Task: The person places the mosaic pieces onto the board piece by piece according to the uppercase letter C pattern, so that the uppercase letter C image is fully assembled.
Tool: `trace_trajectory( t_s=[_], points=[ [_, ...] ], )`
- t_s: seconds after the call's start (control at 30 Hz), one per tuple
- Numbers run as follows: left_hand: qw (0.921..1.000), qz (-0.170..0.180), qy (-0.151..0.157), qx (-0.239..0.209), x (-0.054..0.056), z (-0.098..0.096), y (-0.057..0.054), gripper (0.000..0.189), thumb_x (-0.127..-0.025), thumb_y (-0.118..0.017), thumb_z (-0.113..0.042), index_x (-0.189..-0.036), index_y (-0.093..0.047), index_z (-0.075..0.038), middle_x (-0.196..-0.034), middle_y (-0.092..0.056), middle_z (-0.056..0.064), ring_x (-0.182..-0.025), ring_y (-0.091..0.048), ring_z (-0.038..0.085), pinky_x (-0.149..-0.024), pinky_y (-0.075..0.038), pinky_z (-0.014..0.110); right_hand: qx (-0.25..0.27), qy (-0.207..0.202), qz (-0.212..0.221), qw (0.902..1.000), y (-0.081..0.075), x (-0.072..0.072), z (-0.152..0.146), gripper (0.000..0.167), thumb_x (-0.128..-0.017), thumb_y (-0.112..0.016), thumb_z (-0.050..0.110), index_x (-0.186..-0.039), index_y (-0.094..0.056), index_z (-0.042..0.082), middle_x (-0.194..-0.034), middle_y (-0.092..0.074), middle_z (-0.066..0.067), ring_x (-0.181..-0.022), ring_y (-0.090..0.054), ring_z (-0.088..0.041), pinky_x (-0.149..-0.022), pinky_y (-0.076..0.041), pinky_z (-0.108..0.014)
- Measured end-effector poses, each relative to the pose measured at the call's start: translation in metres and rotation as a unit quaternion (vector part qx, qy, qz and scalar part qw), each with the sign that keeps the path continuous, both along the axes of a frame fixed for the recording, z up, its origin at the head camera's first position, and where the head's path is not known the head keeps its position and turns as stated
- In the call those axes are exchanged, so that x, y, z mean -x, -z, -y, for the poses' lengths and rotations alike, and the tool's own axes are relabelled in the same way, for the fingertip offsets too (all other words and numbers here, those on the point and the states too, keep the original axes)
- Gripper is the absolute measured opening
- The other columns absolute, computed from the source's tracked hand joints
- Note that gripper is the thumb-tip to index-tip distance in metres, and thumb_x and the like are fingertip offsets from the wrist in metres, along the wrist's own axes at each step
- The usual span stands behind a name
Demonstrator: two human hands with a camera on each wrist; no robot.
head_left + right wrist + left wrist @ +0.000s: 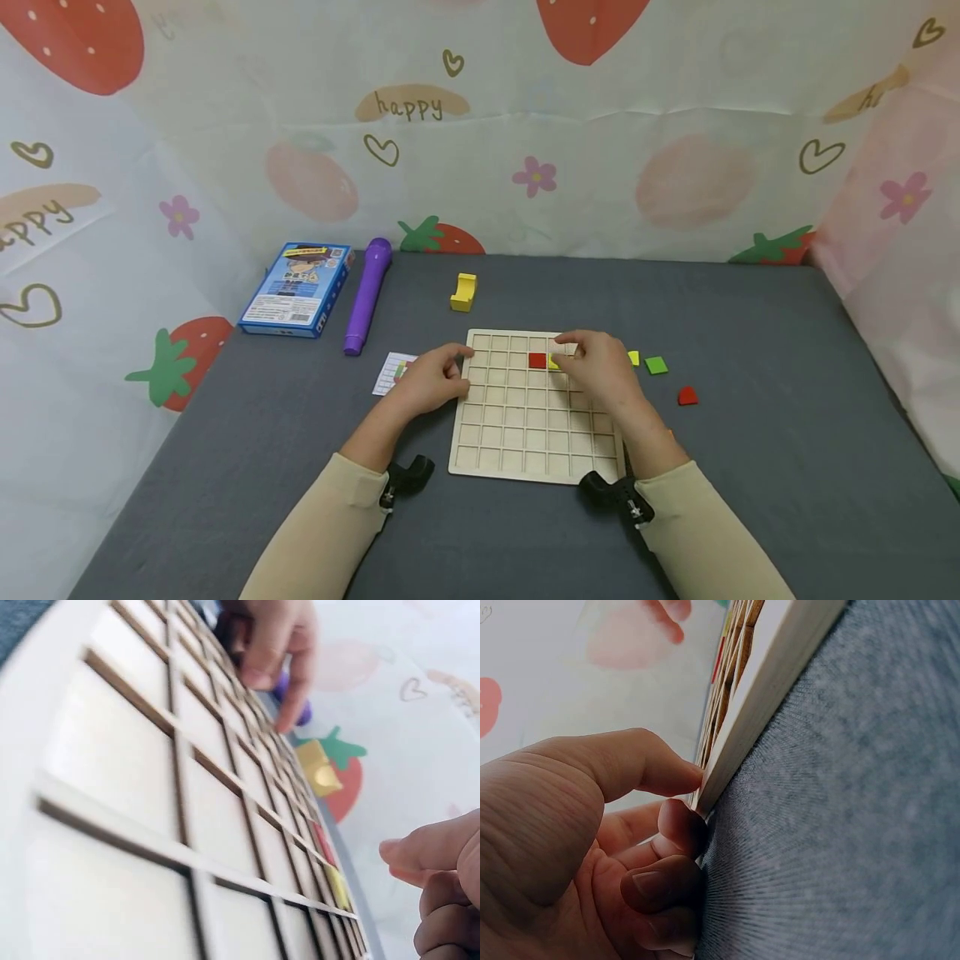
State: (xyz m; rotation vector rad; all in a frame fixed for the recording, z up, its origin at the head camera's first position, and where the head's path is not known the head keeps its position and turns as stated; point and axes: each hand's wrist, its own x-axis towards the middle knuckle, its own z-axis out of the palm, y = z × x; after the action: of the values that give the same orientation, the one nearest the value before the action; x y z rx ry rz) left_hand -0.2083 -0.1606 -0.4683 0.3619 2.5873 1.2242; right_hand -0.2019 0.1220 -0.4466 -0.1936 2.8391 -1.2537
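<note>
A wooden grid board (492,412) lies flat on the grey table. My left hand (429,377) holds its left edge; in the left wrist view the thumb (656,765) touches the rim and the other fingers curl beside it. A red tile (537,361) sits in a cell near the far side, with a yellow tile (553,362) just right of it, partly hidden by my right hand (600,371). The right hand hovers over the board's far right part, thumb and index finger apart in the head view. No held piece shows there.
Right of the board lie a yellow piece (634,358), a green tile (656,365) and a red piece (687,396). A patterned card (387,373) is by the left hand. Farther back are a blue box (296,290), a purple microphone-shaped tube (368,296) and a yellow curved block (463,292).
</note>
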Motion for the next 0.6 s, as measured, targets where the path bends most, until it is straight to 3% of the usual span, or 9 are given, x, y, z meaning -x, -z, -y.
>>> trace_trajectory(
  t_s=[0.37,0.6],
  points=[
    [1.0,-0.001,0.002,0.001,0.001,0.0,0.0,0.056,-0.086,-0.066,-0.007,-0.141,-0.058,-0.006,-0.069,-0.056,0.001,-0.054,-0.046,0.013,-0.054,-0.035,0.03,0.004,0.037,0.024,0.999,-0.013,0.007,-0.041,0.038,-0.098,-0.069,0.019,-0.132,-0.068,0.003,-0.057,-0.041,0.0,-0.048,-0.035,-0.016,-0.049,-0.033,-0.033],
    [1.0,-0.003,0.002,-0.002,0.0,-0.001,-0.001,0.055,-0.086,-0.066,-0.007,-0.141,-0.059,-0.004,-0.068,-0.056,0.001,-0.053,-0.045,0.013,-0.053,-0.035,0.029,-0.003,0.039,0.042,0.9984,-0.016,0.007,-0.068,0.044,-0.099,-0.068,0.018,-0.138,-0.062,-0.001,-0.055,-0.039,0.001,-0.046,-0.033,-0.015,-0.049,-0.034,-0.035]
  ],
)
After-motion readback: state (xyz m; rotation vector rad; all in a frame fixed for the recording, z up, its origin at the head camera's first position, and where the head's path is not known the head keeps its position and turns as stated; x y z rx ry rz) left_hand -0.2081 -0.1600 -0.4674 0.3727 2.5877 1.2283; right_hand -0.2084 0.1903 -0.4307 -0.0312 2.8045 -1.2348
